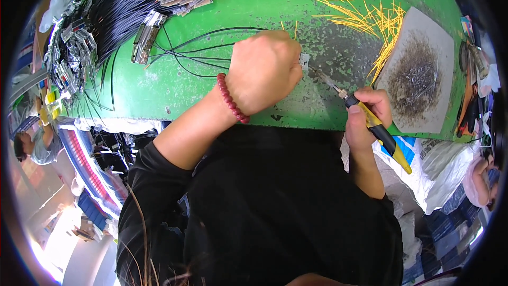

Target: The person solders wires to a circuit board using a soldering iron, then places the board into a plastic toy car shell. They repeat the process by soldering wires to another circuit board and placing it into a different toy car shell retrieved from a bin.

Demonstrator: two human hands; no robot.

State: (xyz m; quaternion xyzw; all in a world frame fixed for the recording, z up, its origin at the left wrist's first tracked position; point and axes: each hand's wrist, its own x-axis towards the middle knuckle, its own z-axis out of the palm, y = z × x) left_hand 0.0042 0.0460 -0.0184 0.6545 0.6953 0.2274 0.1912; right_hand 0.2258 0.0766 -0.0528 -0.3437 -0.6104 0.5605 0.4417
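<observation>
Plate (305,62): one, small, silvery; located at the table's middle, projecting from the right edge of the left hand (267,69). Probably light, thin and stiff, slick on its faces; best held by the edges, at the side away from the iron.

Cables (203,58): several, black, thin, running from the metal block (147,37) to the left hand. Likely light and springy, apt to drag whatever they join; best gathered close to their ends.

Iron (377,130): one, yellow and black handle, bare metal shank. Judged light and rigid, the tip delicate and possibly hot; to be held by the handle only.

Left hand: palm down, knuckles up, curled in a fist; fingertips hidden, so whether it pinches the plate cannot be told. Forearm slants up from lower left, red bracelet (227,98) at the wrist.

Right hand (369,111): closed around the front of the handle, thumb and fingers wrapped pen-fashion. Forearm rises from below; shank points up and left, tip near the plate, contact uncertain.

Sticks (370,24): yellow, thin, loose pile, upper right of the table (201,98).

Pad (447,90): grey, darkly stained, right of the sticks.
</observation>
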